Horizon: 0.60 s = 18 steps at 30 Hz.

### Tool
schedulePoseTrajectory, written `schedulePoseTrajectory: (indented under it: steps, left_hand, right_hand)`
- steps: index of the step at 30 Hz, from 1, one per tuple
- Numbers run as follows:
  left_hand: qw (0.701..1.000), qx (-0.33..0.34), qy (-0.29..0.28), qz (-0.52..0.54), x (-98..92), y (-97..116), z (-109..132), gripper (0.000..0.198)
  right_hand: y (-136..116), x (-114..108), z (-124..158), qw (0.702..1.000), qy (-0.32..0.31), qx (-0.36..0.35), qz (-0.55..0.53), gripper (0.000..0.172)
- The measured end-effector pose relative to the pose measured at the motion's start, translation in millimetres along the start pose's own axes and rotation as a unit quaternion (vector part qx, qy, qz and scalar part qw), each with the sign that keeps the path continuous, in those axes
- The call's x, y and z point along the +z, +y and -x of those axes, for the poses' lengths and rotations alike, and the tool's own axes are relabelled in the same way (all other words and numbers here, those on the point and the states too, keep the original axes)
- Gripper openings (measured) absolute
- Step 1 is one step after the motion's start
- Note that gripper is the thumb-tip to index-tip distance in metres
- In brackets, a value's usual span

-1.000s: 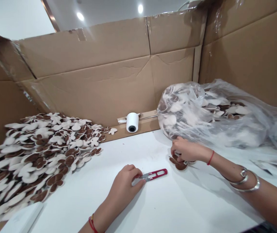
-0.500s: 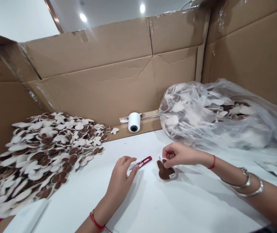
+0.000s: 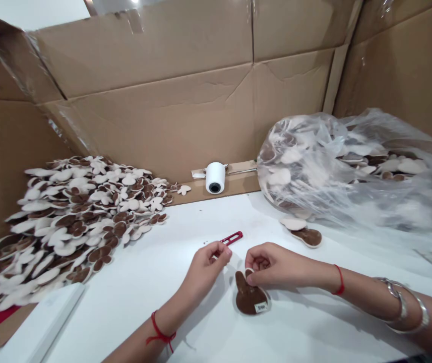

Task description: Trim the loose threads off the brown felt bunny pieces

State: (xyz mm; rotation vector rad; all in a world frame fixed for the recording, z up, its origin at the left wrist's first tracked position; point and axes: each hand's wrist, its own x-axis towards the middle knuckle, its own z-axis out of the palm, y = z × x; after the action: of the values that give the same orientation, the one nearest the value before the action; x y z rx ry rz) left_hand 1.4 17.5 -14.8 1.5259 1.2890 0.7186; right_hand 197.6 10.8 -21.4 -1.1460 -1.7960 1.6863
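My right hand (image 3: 263, 262) pinches one ear of a brown rabbit-head plush piece (image 3: 249, 297), which has a pale edge and a small white label. The piece is held just over the white table, its ears pointing away from me. To its left is my left hand (image 3: 211, 257), thumb and fingertips pressed together; whatever may be between them is too small to make out. Red thread snips (image 3: 232, 238) lie on the table just behind the left fingers, their blades hidden by that hand.
A large heap of brown and cream plush pieces (image 3: 83, 206) lies at left. A clear plastic bag (image 3: 336, 171) of similar pieces sits back right, with loose pieces (image 3: 307, 236) before it. A white device (image 3: 215, 177) stands against the cardboard wall (image 3: 163, 116). A white box (image 3: 45, 322) lies front left.
My view has tipped downward. The right hand has brought the plush piece closer to me, uncovering loose pieces by the bag. My left fingers have closed and shifted right, while the snips stayed put.
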Motion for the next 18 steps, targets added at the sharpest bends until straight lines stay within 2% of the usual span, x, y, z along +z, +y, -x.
schedulePoseTrajectory:
  steps: [3, 5, 7, 9, 11, 14, 16, 18]
  left_hand:
    - [0.999, -0.003, 0.041, -0.028, -8.3, 3, -1, 0.049]
    - [0.993, 0.012, 0.061, -0.101, -12.2, 5, 1, 0.049]
    - [0.977, 0.046, 0.077, -0.193, -13.9, 9, 4, 0.036]
    - [0.964, 0.069, 0.075, -0.247, -13.3, 12, 9, 0.010]
    - [0.957, 0.078, 0.067, -0.272, -11.1, 15, 13, 0.034]
    - [0.937, 0.101, 0.073, -0.325, -6.2, 16, 18, 0.021]
    - [0.923, 0.121, 0.083, -0.355, -3.1, 14, 20, 0.035]
    - [0.919, 0.138, 0.089, -0.359, -0.7, 12, 21, 0.034]
  right_hand:
    - [2, -2, 0, 0.998, 0.051, 0.025, 0.027, 0.013]
    - [2, -3, 0, 0.995, 0.074, 0.054, 0.033, 0.013]
    - [0, -5, 2, 0.994, 0.062, 0.083, 0.045, 0.013]
    - [-3, -8, 5, 0.991, 0.049, 0.095, 0.085, 0.018]
    - [-6, -12, 8, 0.982, 0.068, 0.086, 0.154, 0.023]
    - [-8, -17, 9, 0.956, 0.126, 0.065, 0.257, 0.024]
    - [-8, -17, 8, 0.938, 0.154, 0.055, 0.306, 0.023]
    - [-6, -14, 7, 0.929, 0.171, 0.032, 0.326, 0.024]
